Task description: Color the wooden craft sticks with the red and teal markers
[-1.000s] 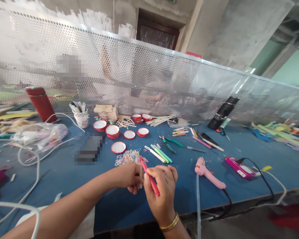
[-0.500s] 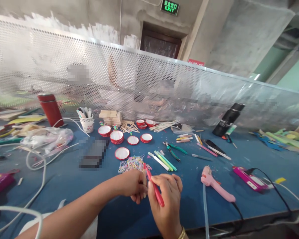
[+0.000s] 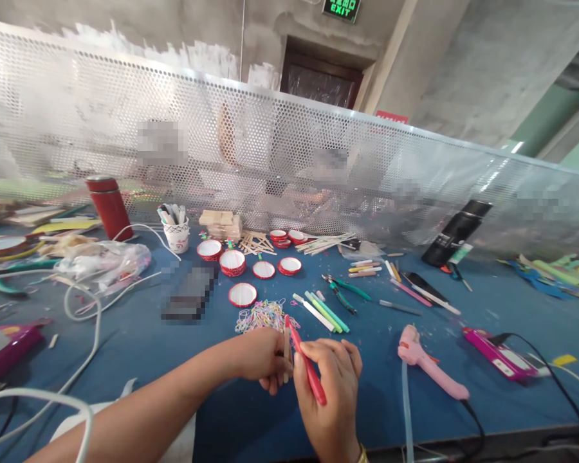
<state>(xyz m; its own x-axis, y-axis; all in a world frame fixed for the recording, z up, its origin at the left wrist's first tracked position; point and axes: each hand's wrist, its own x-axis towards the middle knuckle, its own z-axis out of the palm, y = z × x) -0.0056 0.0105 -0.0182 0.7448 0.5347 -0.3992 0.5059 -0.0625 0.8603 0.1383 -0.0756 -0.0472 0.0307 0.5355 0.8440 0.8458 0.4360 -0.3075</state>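
My left hand pinches a narrow wooden craft stick, held nearly upright; its upper end is red. My right hand is closed around a red marker pen, whose tip meets or nearly meets the stick's red end. Just beyond the hands lies a heap of pastel rubber bands. To its right rest several white and green markers. Behind the heap sits a round red-rimmed white disc.
A pink glue gun and its cord lie at right, beside a purple device. Pliers, a phone, a paper cup of pens, a red flask and a black bottle stand or lie farther back. A perforated screen borders the table.
The whole view has shifted, so things appear slightly farther right. Both hands keep their holds on the stick and the marker, in almost the same pose.
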